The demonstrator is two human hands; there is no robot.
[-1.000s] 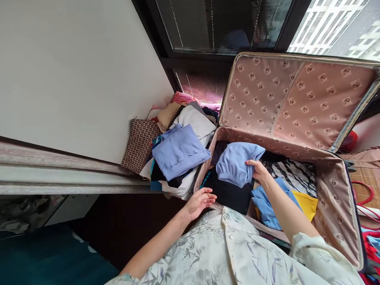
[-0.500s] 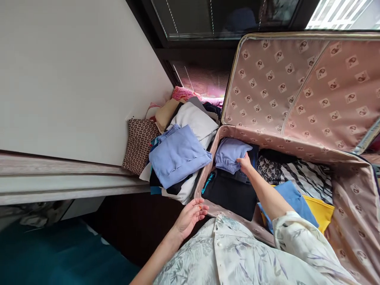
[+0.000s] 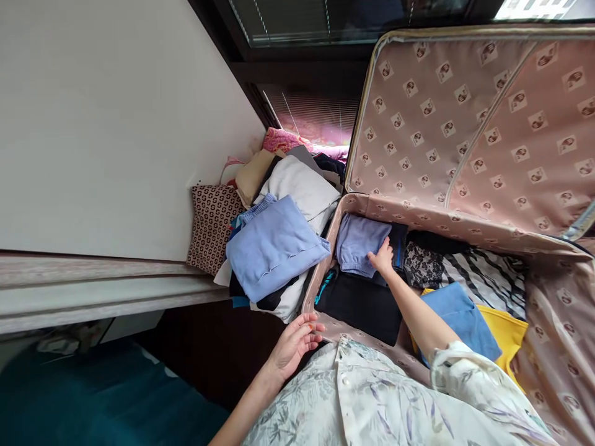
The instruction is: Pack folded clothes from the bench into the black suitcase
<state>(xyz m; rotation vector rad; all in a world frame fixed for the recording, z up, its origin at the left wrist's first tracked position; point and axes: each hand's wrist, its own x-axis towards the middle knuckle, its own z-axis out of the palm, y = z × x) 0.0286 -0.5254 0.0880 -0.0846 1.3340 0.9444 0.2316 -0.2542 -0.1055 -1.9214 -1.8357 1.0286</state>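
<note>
Inside the open suitcase (image 3: 320,292), a folded lavender-blue garment with a gathered waistband (image 3: 360,243) lies flat in the far left corner. My right hand (image 3: 382,257) rests at its right edge, fingers stretched out, not gripping it. Nearer to me lies a folded black garment (image 3: 360,308) with a turquoise cord. Palm up and empty, my left hand (image 3: 297,347) hovers by the suitcase's front left corner with its fingers loosely apart. To the left of the suitcase, another folded blue garment (image 3: 276,248) tops a pile of clothes.
Lace, a zebra-striped cloth (image 3: 486,279), a blue folded piece (image 3: 462,319) and a yellow one (image 3: 506,334) fill the suitcase's middle. Its raised lid (image 3: 418,124) leans by the window. A patterned cushion (image 3: 211,223) and white garments (image 3: 300,183) stand against the wall side.
The lavender-blue garment, pinched in my right hand before, now lies flatter in the corner, and the fingers have let go of its edge. My left hand has hardly moved.
</note>
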